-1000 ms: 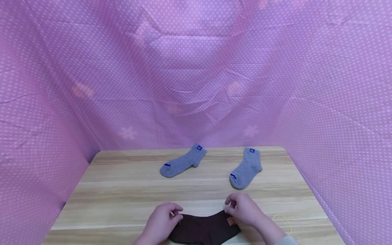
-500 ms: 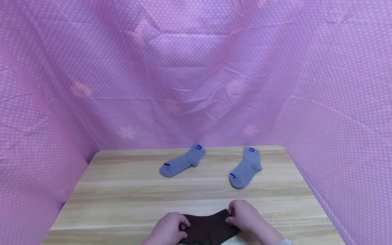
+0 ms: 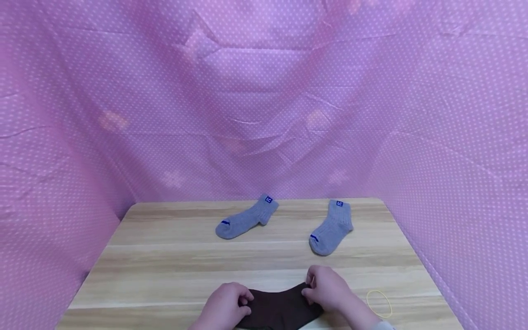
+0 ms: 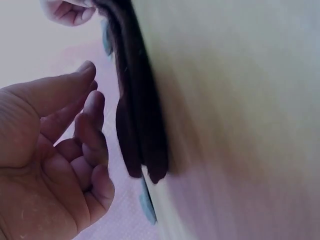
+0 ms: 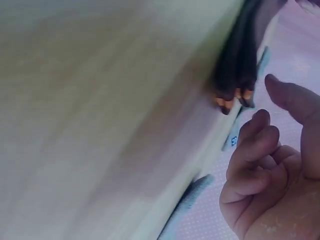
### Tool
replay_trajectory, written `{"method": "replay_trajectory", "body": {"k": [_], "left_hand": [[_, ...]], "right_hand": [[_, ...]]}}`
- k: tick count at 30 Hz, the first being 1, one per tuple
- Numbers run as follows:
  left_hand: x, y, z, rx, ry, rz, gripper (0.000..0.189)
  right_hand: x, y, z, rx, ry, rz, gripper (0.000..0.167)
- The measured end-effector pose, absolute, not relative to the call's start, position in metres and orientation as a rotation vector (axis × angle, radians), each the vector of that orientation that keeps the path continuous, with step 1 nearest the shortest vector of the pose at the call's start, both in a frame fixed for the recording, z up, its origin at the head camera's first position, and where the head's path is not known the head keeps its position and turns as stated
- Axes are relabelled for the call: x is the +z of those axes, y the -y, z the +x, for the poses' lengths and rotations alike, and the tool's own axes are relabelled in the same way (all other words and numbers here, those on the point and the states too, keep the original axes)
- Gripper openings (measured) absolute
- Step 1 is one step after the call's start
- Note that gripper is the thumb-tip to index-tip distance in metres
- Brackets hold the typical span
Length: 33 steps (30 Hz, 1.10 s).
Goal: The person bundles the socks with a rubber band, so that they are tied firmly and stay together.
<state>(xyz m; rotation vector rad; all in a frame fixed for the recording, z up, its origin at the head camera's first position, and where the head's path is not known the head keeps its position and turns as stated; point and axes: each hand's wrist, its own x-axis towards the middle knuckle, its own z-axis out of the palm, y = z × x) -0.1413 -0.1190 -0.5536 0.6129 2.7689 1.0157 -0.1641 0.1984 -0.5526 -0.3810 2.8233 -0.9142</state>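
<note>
A pair of dark brown socks (image 3: 276, 307), stacked flat in layers, lies at the table's near edge. My left hand (image 3: 226, 306) hovers over the left end of the socks. In the left wrist view its loosely bent fingers (image 4: 92, 125) stand apart from the cloth. Over the cuff end is my right hand (image 3: 327, 289), covering part of it. The right wrist view shows a gap between its thumb and forefinger, with the orange-marked cuffs (image 5: 232, 100) just beyond. Neither hand visibly pinches the cloth.
Two grey socks with blue labels lie farther back, a left one (image 3: 246, 217) and a right one (image 3: 331, 229). A thin yellow elastic band (image 3: 390, 306) rests beside my right forearm. Pink dotted cloth (image 3: 264, 114) walls the wooden table (image 3: 165, 266) at the back and sides.
My left hand has shifted right, farther over the brown socks. The right hand has come slightly nearer and now hides the orange label. The yellow band shows more fully.
</note>
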Motion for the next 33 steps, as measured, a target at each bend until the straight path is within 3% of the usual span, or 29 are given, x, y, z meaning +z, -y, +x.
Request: {"method": "replay_trajectory", "body": {"k": [14, 33], "left_hand": [[-0.559, 0.128, -0.141, 0.865, -2.802, 0.521, 0.027], [-0.562, 0.129, -0.144, 0.950, -2.680, 0.444, 0.030]], "right_hand": [[-0.557, -0.200, -0.161, -0.929, -2.784, -0.436, 0.030], [-0.559, -0.196, -0.162, -0.938, -2.780, -0.265, 0.031]]}}
